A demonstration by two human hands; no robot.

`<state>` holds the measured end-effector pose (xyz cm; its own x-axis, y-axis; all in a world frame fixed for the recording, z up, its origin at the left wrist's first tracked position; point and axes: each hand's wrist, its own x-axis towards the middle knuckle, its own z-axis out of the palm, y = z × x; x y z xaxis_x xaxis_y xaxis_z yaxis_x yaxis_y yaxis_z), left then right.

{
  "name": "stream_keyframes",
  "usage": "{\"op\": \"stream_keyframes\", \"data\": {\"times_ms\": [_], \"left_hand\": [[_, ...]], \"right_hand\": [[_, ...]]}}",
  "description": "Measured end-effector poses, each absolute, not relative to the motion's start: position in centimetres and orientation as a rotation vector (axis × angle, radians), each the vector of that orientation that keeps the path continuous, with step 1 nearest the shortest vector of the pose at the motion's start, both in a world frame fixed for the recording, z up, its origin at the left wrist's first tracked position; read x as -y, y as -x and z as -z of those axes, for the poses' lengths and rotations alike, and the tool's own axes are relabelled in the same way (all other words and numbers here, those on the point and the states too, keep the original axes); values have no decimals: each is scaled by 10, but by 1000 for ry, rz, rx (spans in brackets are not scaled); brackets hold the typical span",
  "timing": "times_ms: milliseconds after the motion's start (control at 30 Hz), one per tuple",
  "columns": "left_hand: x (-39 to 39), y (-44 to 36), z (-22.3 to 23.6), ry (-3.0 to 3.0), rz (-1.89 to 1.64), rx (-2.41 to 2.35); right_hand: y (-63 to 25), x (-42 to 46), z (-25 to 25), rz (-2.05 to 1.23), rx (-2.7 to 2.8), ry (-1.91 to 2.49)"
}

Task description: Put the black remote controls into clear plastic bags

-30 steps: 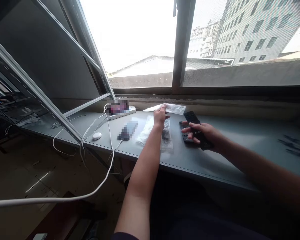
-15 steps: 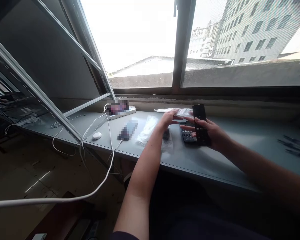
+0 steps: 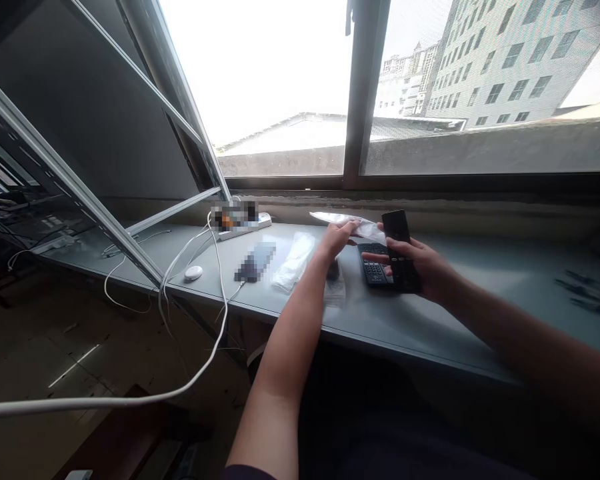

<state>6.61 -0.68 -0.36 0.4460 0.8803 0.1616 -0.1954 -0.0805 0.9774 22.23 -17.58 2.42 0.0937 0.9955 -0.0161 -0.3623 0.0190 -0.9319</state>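
Note:
My right hand (image 3: 427, 267) is wrapped round a black remote control (image 3: 399, 240), held upright above the table. My left hand (image 3: 338, 239) has its fingers closed on the edge of a clear plastic bag (image 3: 371, 230); the bag reaches across to the remote's upper part. Below the remote, more black remote control (image 3: 374, 272) with rows of buttons lies on the table, partly hidden by my right hand. Beside my left forearm lie a crumpled clear plastic bag (image 3: 293, 263) and another clear bag (image 3: 336, 293) with something dark in it, half hidden by the arm.
On the grey table (image 3: 460, 333) are a blurred phone (image 3: 256, 261) on a cable, a round white object (image 3: 193, 273) and a white power strip (image 3: 250, 225). White cables (image 3: 225, 300) hang at the left near a metal frame (image 3: 80, 180). Dark items (image 3: 587, 290) lie far right.
My left fingers have closed on the plastic bag, which has been lifted and drawn towards the remote. My right hand keeps the remote in nearly the same place.

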Motion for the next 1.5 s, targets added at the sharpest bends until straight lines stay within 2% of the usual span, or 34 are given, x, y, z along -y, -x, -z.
{"op": "stream_keyframes", "data": {"times_ms": [400,700,900,1333,1500], "left_hand": [[-3,-51,-9,-885,-1318,-734],[-6,-53,-5,-902,-1243,-655],[-15,-42,-3,-659,-1460,-898],[-8,-58,0,-722,-1145,-849],[-10,-50,-3,-578,-1352,-742]], "right_hand": [[-224,174,-20,-1293,891,1014],[-221,176,-21,-1310,928,1009],[-221,176,-20,-1307,942,1054],[-224,174,-20,-1258,875,1101],[-224,173,-20,-1217,892,1052]]}}
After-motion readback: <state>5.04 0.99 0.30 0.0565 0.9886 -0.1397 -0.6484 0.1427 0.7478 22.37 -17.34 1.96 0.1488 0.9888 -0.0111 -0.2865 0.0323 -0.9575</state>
